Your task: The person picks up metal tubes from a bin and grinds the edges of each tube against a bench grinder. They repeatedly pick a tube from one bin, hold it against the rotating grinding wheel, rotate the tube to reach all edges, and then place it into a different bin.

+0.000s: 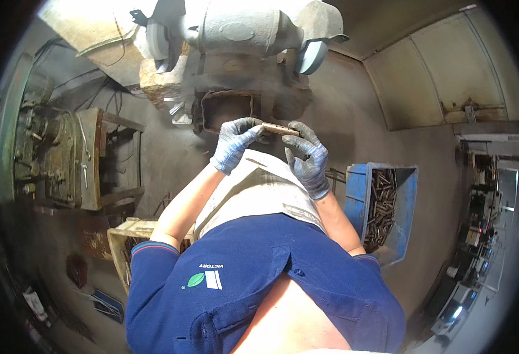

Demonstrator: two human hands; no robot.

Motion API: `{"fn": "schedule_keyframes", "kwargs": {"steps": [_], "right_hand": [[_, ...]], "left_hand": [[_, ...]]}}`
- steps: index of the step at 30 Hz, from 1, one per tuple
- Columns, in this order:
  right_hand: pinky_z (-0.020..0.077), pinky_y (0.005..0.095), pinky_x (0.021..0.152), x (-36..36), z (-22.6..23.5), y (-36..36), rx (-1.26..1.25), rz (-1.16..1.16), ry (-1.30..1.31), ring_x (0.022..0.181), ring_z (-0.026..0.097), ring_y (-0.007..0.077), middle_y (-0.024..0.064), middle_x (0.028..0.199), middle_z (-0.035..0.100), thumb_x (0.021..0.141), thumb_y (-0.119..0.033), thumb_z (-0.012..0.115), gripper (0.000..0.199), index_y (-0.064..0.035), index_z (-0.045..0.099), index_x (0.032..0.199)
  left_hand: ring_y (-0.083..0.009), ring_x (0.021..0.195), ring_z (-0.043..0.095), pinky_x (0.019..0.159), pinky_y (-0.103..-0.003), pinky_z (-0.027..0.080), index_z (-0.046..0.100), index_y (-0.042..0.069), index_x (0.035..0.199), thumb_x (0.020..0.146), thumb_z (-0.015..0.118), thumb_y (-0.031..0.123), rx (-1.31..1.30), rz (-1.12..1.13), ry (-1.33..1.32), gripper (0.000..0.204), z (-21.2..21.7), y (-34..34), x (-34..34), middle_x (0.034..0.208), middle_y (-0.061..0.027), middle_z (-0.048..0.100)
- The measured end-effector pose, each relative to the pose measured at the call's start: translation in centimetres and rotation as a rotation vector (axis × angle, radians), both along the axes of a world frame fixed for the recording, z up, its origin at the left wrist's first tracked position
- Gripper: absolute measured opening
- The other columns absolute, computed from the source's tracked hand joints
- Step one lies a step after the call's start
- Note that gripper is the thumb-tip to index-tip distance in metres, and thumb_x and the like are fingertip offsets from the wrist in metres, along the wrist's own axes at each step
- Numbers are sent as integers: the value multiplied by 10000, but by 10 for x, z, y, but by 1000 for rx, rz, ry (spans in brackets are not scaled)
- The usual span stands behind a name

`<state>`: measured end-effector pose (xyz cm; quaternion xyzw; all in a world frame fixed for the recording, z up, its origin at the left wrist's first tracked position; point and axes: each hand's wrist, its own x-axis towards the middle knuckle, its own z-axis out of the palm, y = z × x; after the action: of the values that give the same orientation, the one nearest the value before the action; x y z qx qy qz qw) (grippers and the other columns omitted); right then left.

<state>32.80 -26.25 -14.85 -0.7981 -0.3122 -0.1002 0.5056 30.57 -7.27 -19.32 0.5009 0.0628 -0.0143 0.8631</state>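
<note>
A short metal bar with a row of small dark holes (280, 128) is held level between both hands, above my lap. My left hand (236, 143), in a blue-grey work glove, pinches its left end. At its right end, the gloved fingers of my right hand (308, 156) close on the bar with thumb and forefinger, while the lower fingers curl loosely. Beyond the hands stands a grey bench grinder (238, 28), with a pale grinding wheel (313, 57) at its right side and another wheel (157, 40) at its left.
On my right a blue crate (358, 192) holds many metal parts (382, 206). A cream crate (116, 248) stands by my left side. A green machine (50, 147) on a stand is at far left. Under the grinder is an open metal box (205, 112). Pale cabinets (457, 65) line the right.
</note>
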Motion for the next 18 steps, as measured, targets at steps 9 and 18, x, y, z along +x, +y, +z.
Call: {"fn": "schedule_keyframes", "kwargs": {"steps": [9, 18], "right_hand": [[476, 331, 851, 26, -8, -20, 18, -205, -49, 1027, 569, 267, 160, 1123, 554, 660, -3, 706, 297, -14, 652, 952], [466, 296, 827, 109, -41, -52, 134, -153, 56, 941, 581, 222, 110, 1008, 576, 678, 47, 692, 270, -4, 651, 940]], "left_hand": [[-104, 700, 597, 644, -248, 532, 615, -62, 945, 850, 592, 47, 88, 66, -9, 146, -4, -29, 47, 787, -53, 623], [-134, 657, 613, 615, -264, 528, 612, -23, 901, 835, 622, 73, 54, 119, 106, 117, -13, -62, 110, 784, -43, 622]]}}
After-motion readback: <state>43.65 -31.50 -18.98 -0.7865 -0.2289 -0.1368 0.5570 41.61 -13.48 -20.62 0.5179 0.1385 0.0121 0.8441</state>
